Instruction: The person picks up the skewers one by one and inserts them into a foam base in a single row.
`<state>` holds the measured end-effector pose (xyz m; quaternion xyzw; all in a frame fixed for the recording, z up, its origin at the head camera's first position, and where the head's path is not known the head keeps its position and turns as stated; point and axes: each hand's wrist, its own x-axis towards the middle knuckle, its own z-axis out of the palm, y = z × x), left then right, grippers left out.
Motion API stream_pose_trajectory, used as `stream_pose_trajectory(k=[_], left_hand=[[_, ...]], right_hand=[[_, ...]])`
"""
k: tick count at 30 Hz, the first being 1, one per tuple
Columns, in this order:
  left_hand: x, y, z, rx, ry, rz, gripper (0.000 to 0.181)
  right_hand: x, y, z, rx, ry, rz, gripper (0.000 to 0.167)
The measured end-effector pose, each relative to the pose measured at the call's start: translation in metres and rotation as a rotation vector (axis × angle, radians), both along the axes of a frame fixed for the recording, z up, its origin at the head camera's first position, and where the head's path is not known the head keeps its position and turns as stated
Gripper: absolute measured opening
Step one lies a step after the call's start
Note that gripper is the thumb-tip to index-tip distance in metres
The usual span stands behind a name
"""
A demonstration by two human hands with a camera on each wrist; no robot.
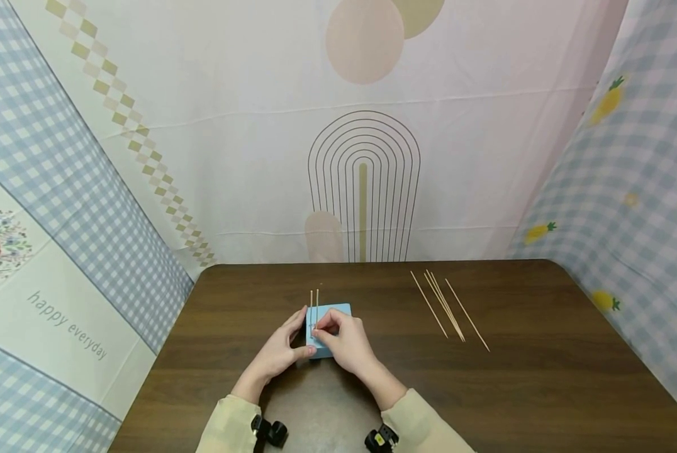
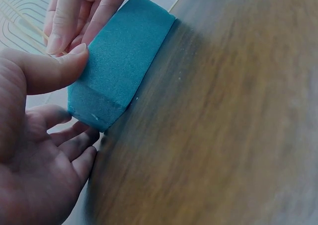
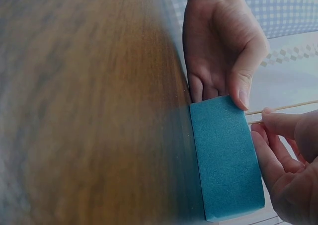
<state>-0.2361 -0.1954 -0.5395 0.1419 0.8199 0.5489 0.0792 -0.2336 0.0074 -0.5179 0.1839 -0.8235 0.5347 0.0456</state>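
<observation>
A light blue block (image 1: 341, 309), foam-like in texture, lies on the wooden table in front of me. My left hand (image 1: 280, 351) grips its left end, thumb at the near edge and fingers along the side. Two thin wooden sticks stand upright in the block's left part; one stick (image 1: 311, 300) is a little left of the other stick (image 1: 318, 297). Thumb and forefinger of my right hand (image 1: 348, 343) pinch the right-hand stick low down, close to the block's top. In the right wrist view the block (image 3: 226, 158) shows its near side, and my fingers partly hide the pinched stick.
To the right on the brown table (image 1: 542, 390) lie several loose wooden sticks (image 1: 443, 303), some bunched together, with one stick (image 1: 467, 316) apart on the right. A white patterned cloth (image 1: 248, 170) hangs behind the table's far edge, and checked cloths hang at both sides.
</observation>
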Motion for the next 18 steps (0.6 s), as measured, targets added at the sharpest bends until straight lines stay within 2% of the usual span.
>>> stream_pose_trajectory(k=[18], left_hand=[[-0.0007, -0.0007, -0.0021, -0.002, 0.006, -0.008, 0.094]], right_hand=[[-0.0008, -0.0013, -0.001, -0.03, -0.03, 0.014, 0.01]])
